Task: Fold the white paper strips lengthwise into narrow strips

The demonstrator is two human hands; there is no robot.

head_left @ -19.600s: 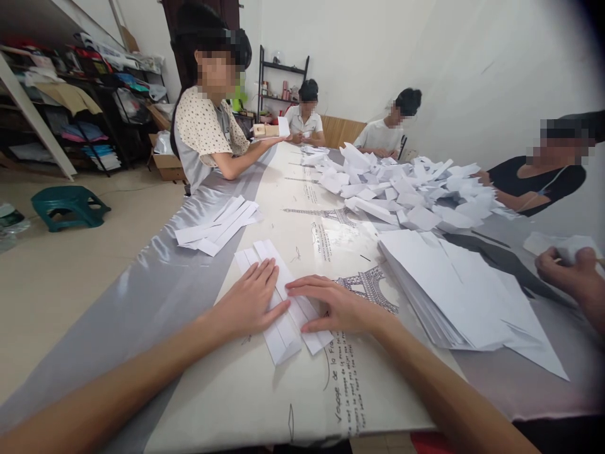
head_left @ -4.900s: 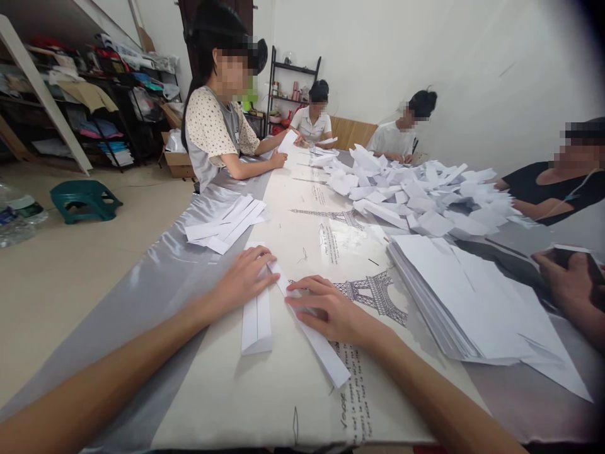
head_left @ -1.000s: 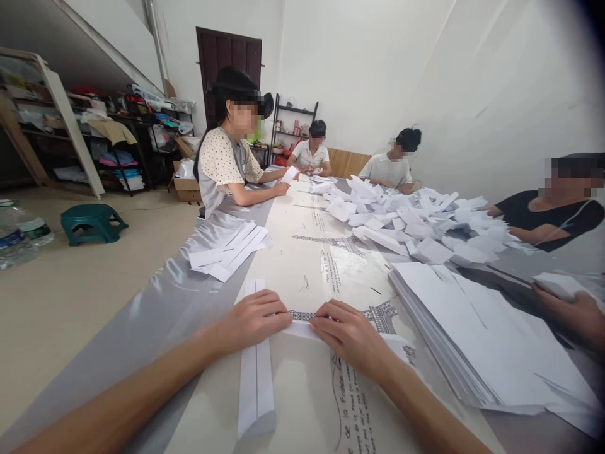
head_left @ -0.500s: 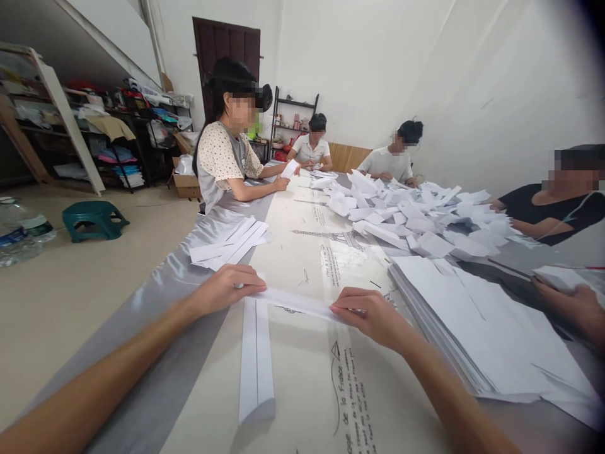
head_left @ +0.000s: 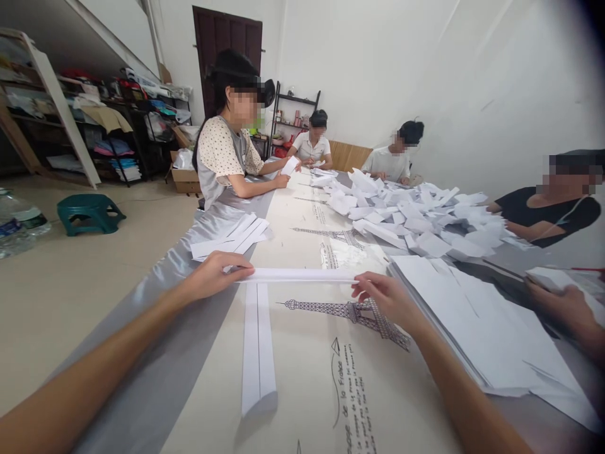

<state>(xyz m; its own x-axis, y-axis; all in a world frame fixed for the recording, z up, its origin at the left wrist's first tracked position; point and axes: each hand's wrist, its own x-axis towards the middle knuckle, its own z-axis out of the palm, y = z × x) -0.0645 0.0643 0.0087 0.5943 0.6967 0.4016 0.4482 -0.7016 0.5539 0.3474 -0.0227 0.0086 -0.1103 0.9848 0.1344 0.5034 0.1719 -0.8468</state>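
Note:
A narrow folded white paper strip (head_left: 302, 275) is stretched level between my two hands. My left hand (head_left: 222, 272) pinches its left end, and my right hand (head_left: 380, 293) has its right end between thumb and fingers. Just below the strip, another folded paper (head_left: 259, 359) lies lengthwise on the printed table cover (head_left: 208, 403), its near end slightly raised. Beyond my left hand rests a small pile of folded papers (head_left: 231, 236). A thick stack of white sheets (head_left: 472, 321) lies to the right of my right hand.
A large heap of folded papers (head_left: 420, 214) covers the table's far right. One person (head_left: 227, 151) sits at the far left holding paper; others sit across and at the right. A person's hand (head_left: 567, 302) holds paper at the right edge. A green stool (head_left: 89, 214) stands on the floor.
The strip has risen slightly and now looks level and longer. My right hand has moved right and up, my left hand slightly left and up. The printed tower beneath shows more fully.

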